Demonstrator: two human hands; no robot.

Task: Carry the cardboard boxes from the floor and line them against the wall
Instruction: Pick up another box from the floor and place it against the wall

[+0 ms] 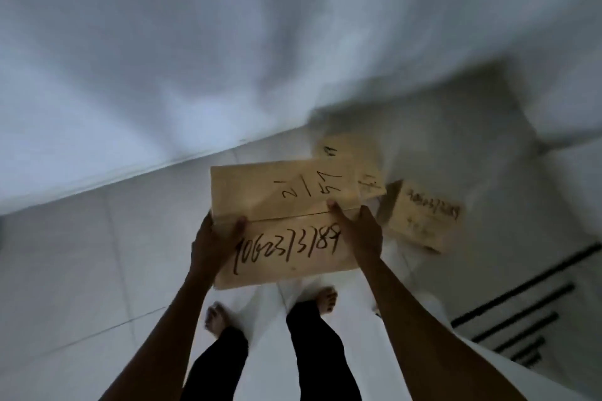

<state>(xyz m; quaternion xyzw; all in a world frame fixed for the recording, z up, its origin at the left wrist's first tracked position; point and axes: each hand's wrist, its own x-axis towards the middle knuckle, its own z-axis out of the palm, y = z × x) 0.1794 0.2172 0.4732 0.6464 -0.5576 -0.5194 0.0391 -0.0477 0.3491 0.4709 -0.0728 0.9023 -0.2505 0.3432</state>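
A tan cardboard box (283, 198) with black handwritten numbers hangs above the floor in front of me. My left hand (213, 238) grips its left side and my right hand (360, 231) grips its right side, thumbs on top. Behind it, partly hidden, a second cardboard box (355, 153) stands on the floor near the white wall (163, 75). A third cardboard box (426, 218) with similar numbers sits to the right on the floor, a little off the wall.
White floor tiles (81, 270) run up to the wall's base. My bare feet (325, 298) stand below the held box. Dark parallel bars or lines (521, 306) lie on the floor at the lower right. The frame is blurred.
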